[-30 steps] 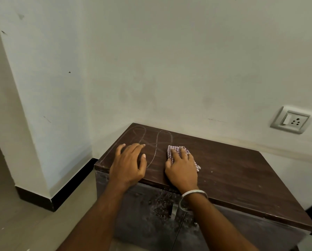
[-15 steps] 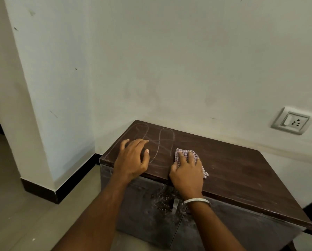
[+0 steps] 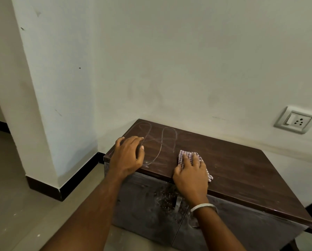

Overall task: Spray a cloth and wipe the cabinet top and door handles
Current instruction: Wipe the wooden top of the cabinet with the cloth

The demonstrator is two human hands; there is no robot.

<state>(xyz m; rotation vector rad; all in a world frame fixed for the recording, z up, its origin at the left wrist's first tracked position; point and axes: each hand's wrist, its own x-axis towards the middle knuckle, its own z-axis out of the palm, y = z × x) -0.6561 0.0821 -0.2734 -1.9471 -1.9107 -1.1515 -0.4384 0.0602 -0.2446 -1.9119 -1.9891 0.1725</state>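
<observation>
Right hand [image 3: 191, 175]: laid flat on the cloth [image 3: 187, 156], fingers straight and spread, pressing it onto the cabinet top [image 3: 242, 171]; a metal bangle [image 3: 203, 207] sits on the wrist.

Left hand [image 3: 127, 155]: palm down on the cabinet top, fingers relaxed and loosely spread, holding nothing; it appears to serve as a brace.

Cloth: small, checked, pink and white. It lies near the front edge of the cabinet top, about midway along the visible width. Most of it is under the right hand; one end shows beyond the fingertips and a corner shows at the right of the palm. It is well apart from the left hand, with bare wood between.

Marks [image 3: 162, 144]: pale looping streaks on the cabinet top, behind the cloth and beside the left hand, toward the back left corner.

Step in hand, as judged: wiping the cabinet top. To do it well, keep the palm flat and the pressure even, run overlapping strokes from the front edge to the back, and cover the streaked corner. The left hand would need lifting to reach the wood under it. The right half looks unwiped.

Door handle [image 3: 177, 203]: metal, on the cabinet front, below the front edge and just under the right wrist; apparently not yet wiped.

Wall socket [image 3: 293, 122]: on the wall above and behind the right end of the cabinet top.
</observation>
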